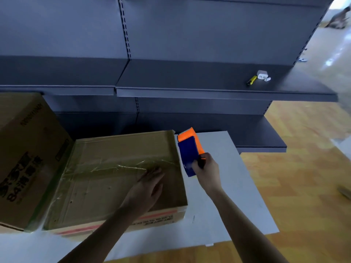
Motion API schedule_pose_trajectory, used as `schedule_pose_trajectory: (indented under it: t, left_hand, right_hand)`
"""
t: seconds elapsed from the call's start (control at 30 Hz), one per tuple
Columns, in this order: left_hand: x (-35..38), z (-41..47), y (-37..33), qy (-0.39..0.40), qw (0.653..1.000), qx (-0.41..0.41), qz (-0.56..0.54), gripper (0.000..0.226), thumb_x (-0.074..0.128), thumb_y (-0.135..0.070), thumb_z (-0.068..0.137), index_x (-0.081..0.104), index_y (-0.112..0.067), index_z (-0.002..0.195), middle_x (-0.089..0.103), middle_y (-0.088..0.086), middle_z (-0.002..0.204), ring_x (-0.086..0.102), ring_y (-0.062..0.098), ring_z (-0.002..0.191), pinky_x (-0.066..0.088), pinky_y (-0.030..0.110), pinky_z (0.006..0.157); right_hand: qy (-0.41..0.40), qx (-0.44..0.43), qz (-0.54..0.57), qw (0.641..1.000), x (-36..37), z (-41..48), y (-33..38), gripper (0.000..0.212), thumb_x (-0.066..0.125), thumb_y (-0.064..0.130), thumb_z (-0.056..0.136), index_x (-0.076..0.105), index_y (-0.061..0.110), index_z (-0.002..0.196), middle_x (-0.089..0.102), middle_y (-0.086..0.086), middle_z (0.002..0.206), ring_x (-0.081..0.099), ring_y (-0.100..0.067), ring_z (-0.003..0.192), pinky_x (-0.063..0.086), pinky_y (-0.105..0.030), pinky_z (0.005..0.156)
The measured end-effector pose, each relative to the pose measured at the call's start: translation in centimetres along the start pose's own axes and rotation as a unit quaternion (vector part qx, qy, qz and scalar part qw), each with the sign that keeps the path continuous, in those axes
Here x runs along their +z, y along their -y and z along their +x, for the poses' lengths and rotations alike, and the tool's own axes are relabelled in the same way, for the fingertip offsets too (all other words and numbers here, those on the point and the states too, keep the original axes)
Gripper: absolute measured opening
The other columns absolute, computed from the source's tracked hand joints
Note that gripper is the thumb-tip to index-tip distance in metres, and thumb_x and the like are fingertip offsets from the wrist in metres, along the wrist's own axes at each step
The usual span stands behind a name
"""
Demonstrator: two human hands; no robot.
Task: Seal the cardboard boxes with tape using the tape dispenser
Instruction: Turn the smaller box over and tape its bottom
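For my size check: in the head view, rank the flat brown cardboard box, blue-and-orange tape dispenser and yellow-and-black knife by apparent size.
1. flat brown cardboard box
2. blue-and-orange tape dispenser
3. yellow-and-black knife, which lies farther off on the grey shelf, so its real size is unsure.

White surface (218, 205) bears flat box (114, 177), taller box (28, 149).

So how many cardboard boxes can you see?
2. One flat cardboard box lies on the white sheet under the left hand; a taller printed box stands against its left side, cut off by the frame edge. More may be out of view.
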State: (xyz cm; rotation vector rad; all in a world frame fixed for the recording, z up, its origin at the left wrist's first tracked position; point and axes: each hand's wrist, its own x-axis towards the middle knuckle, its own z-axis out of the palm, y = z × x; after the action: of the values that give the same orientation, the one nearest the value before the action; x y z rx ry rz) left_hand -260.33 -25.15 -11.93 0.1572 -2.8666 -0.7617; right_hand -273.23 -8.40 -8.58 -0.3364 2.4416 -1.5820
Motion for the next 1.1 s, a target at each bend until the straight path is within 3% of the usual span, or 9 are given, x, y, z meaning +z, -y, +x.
schedule_pose_trajectory:
  t: [0.07,0.2,0.37,0.5,0.67,0.77,0.83,1.0,1.1]
  left_hand:
    - [-1.6,0.3,-0.5,-0.035,0.991,-0.069,-0.111,0.036,0.047,-0.028,0.096,0.052,-0.020,0.131,0.066,-0.005,0.112,0.058,-0.008,0.092,0.043,0.008,0.081]
    - [-5.4,0.7,-1.1,-0.088,0.891,-0.177,-0.409,0.022,0.052,-0.026,0.091,0.066,-0.012,0.101,0.072,0.000,0.088,0.068,0.007,0.078,0.054,0.020,0.071]
    - [-9.1,-1.6,0.2,-0.156,0.871,-0.178,-0.431,0.013,0.064,-0.009,0.085,0.062,0.002,0.078,0.068,0.009,0.068,0.062,0.023,0.064,0.052,0.035,0.067]
    - [-10.7,-3.8,1.4,-0.173,0.870,-0.165,-0.432,0.008,0.065,-0.004,0.083,0.061,-0.005,0.076,0.068,0.009,0.068,0.063,0.023,0.064,0.053,0.031,0.063]
    - [-13.7,-6.5,3.2,-0.246,0.899,-0.162,-0.324,0.032,0.056,-0.039,0.087,0.061,-0.011,0.074,0.067,0.001,0.065,0.063,0.014,0.057,0.050,0.025,0.054]
    - [-16.5,-7.0,5.3,-0.347,0.782,-0.278,-0.436,0.037,0.042,-0.039,0.096,0.058,-0.010,0.079,0.060,0.005,0.066,0.056,0.016,0.061,0.046,0.026,0.054]
    - [-18.3,-6.9,6.8,-0.302,0.737,-0.317,-0.515,0.042,0.038,-0.041,0.097,0.062,-0.008,0.089,0.066,0.009,0.080,0.061,0.021,0.075,0.050,0.028,0.065]
    - [-19.4,-6.5,9.2,-0.170,0.772,-0.337,-0.511,0.055,0.047,-0.061,0.085,0.068,-0.012,0.098,0.073,0.003,0.089,0.069,0.014,0.084,0.050,0.023,0.070]
    - [-19.6,-6.4,10.6,-0.144,0.787,-0.317,-0.508,0.033,0.059,-0.041,0.087,0.068,-0.009,0.092,0.068,0.001,0.069,0.064,0.014,0.064,0.049,0.021,0.056]
  right_hand:
    - [0.014,-0.048,0.002,0.999,0.1,-0.6,2.0,0.019,0.063,0.015,0.085,0.046,0.022,0.090,0.056,0.015,0.080,0.057,-0.001,0.070,0.041,-0.007,0.049]
    - [0.117,-0.115,-0.022,0.986,1.9,-2.0,5.6,0.024,0.060,0.013,0.083,0.042,0.027,0.074,0.055,0.010,0.070,0.053,0.005,0.059,0.038,-0.008,0.050]
    - [0.270,-0.110,-0.019,0.956,5.8,-2.9,8.7,0.018,0.058,0.016,0.086,0.044,0.023,0.076,0.056,0.010,0.069,0.053,0.006,0.057,0.037,-0.011,0.055]
    - [0.333,-0.055,0.011,0.941,9.0,-3.1,10.7,0.019,0.066,0.043,0.082,0.057,0.029,0.092,0.068,0.016,0.082,0.063,0.005,0.073,0.047,-0.012,0.062]
    - [0.353,-0.053,0.078,0.931,12.3,-3.8,12.2,0.015,0.066,0.039,0.083,0.063,0.027,0.092,0.073,0.011,0.082,0.068,-0.002,0.072,0.049,-0.012,0.057]
    - [0.389,-0.037,0.084,0.917,13.1,-3.8,13.0,0.028,0.068,0.046,0.073,0.064,0.026,0.092,0.073,0.013,0.079,0.068,-0.003,0.070,0.048,-0.012,0.054]
    - [0.419,-0.046,0.062,0.905,13.4,-3.7,13.4,0.036,0.069,0.050,0.067,0.066,0.025,0.093,0.073,0.012,0.082,0.068,-0.005,0.072,0.048,-0.013,0.055]
    - [0.462,-0.060,0.001,0.885,14.6,-3.9,13.8,0.039,0.071,0.053,0.063,0.063,0.029,0.093,0.071,0.020,0.084,0.068,-0.001,0.075,0.049,-0.012,0.056]
    - [0.455,-0.053,-0.013,0.889,14.9,-3.8,14.1,0.045,0.073,0.059,0.061,0.062,0.031,0.094,0.071,0.019,0.087,0.068,-0.002,0.079,0.052,-0.016,0.062]
